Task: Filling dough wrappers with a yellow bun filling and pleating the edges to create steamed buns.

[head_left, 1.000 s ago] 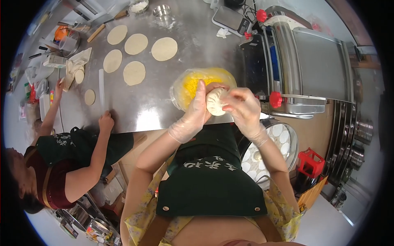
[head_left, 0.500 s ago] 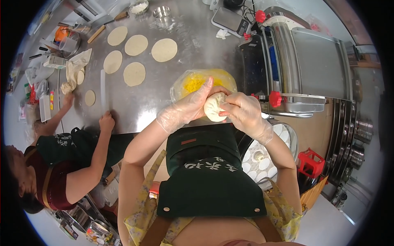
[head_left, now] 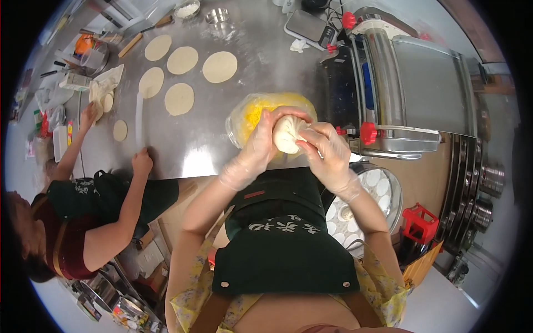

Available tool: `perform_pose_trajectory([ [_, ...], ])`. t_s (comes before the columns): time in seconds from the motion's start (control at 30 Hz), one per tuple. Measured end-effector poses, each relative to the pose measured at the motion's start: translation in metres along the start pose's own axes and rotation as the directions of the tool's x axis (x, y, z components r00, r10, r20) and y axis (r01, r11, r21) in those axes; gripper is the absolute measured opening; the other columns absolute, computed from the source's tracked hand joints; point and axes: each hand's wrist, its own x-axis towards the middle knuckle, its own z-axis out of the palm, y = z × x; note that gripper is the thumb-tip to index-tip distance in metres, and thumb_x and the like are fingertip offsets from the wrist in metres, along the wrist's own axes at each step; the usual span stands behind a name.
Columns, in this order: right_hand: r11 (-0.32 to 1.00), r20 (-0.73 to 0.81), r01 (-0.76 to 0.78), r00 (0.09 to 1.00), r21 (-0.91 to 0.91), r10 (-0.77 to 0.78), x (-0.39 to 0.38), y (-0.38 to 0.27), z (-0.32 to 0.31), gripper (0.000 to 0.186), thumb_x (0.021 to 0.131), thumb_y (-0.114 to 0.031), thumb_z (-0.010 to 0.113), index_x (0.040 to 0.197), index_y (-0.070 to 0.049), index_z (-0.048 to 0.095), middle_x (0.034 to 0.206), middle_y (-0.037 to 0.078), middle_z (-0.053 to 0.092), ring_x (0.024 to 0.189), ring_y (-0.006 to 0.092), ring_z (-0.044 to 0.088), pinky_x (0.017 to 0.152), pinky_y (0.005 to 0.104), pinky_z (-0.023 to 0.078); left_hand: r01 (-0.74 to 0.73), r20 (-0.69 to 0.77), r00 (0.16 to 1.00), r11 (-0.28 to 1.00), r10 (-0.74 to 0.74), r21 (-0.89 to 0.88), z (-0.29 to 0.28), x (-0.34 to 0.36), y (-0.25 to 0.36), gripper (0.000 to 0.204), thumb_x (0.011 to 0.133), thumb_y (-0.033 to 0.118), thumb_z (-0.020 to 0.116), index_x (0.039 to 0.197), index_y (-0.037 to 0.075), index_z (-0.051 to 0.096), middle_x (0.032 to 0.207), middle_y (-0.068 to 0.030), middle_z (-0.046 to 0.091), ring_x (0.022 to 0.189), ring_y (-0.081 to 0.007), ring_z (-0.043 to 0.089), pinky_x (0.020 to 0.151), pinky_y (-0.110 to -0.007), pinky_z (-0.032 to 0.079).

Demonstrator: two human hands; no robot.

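A pale, pleated bun of dough (head_left: 287,135) sits between my gloved hands, above the table's near edge. My left hand (head_left: 260,136) cups it from the left and behind, its fingers curled round it. With fingertips pressed together, my right hand (head_left: 327,150) pinches the gathered dough at the bun's right side. Both hands wear clear plastic gloves. Just behind them lies a clear plastic bag with yellow crumbly filling (head_left: 254,114), partly hidden by my hands. Several flat round dough wrappers (head_left: 220,67) lie on the steel table to the left.
At left a co-worker's hand (head_left: 142,162) holds a pale rolling pin (head_left: 139,119); the other reaches toward dough pieces. A dough-rolling machine (head_left: 388,83) stands at right, a scale (head_left: 308,29) behind. Below my right arm is a round steamer tray (head_left: 395,200) with paper discs and one bun.
My hands and the bun have moved slightly left and up, and the left thumb has folded in toward the dough. The co-worker's far hand has moved up to the dough pieces.
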Motion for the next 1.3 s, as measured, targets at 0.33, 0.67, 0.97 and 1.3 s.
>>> perform_pose_trajectory([
  [0.33, 0.980, 0.137, 0.195, 0.970, 0.043, -0.199, -0.010, 0.020, -0.003, 0.037, 0.070, -0.001, 0.079, 0.103, -0.007, 0.065, 0.087, 0.008, 0.060, 0.068, 0.0219, 0.063, 0.056, 0.0320, 0.051, 0.385, 0.137, 0.921, 0.905, -0.364, -0.182, -0.012, -0.014, -0.009, 0.082, 0.096, 0.071, 0.021, 0.126, 0.002, 0.053, 0.121, -0.0119, 0.058, 0.116, -0.0205, 0.057, 0.101, -0.039, 0.047],
  [0.67, 0.969, -0.186, -0.247, 0.953, -0.016, 0.240, -0.043, -0.049, 0.066, 0.026, 0.077, -0.006, 0.080, 0.100, -0.004, 0.067, 0.092, 0.009, 0.063, 0.068, 0.0194, 0.063, 0.057, 0.0295, 0.051, -0.180, -0.116, 0.977, 0.984, 0.178, -0.008, -0.030, -0.055, -0.018, 0.082, 0.095, 0.073, 0.023, 0.126, 0.003, 0.053, 0.129, -0.0137, 0.054, 0.126, -0.0253, 0.049, 0.110, -0.041, 0.035],
  [0.97, 0.892, 0.254, -0.442, 0.877, 0.095, 0.407, -0.078, -0.084, 0.168, 0.083, 0.064, -0.012, 0.086, 0.138, -0.007, 0.048, 0.133, 0.016, 0.052, 0.120, 0.0370, 0.051, 0.099, 0.0443, 0.045, 0.335, -0.133, 0.858, 0.737, -0.497, -0.587, -0.119, -0.139, -0.019, 0.106, 0.082, 0.086, 0.019, 0.142, 0.001, 0.038, 0.143, -0.0180, 0.045, 0.135, -0.0303, 0.043, 0.112, -0.048, 0.037],
  [1.3, 0.805, -0.175, -0.556, 0.788, 0.208, 0.590, -0.085, -0.075, 0.166, 0.080, 0.076, -0.002, 0.080, 0.143, -0.001, 0.036, 0.138, 0.012, 0.051, 0.125, 0.0241, 0.051, 0.107, 0.0364, 0.040, 0.280, 0.147, 0.959, 0.871, -0.240, -0.403, -0.110, -0.079, -0.006, 0.095, 0.091, 0.077, 0.030, 0.149, 0.002, 0.034, 0.153, -0.0168, 0.037, 0.142, -0.0332, 0.035, 0.117, -0.046, 0.028],
])
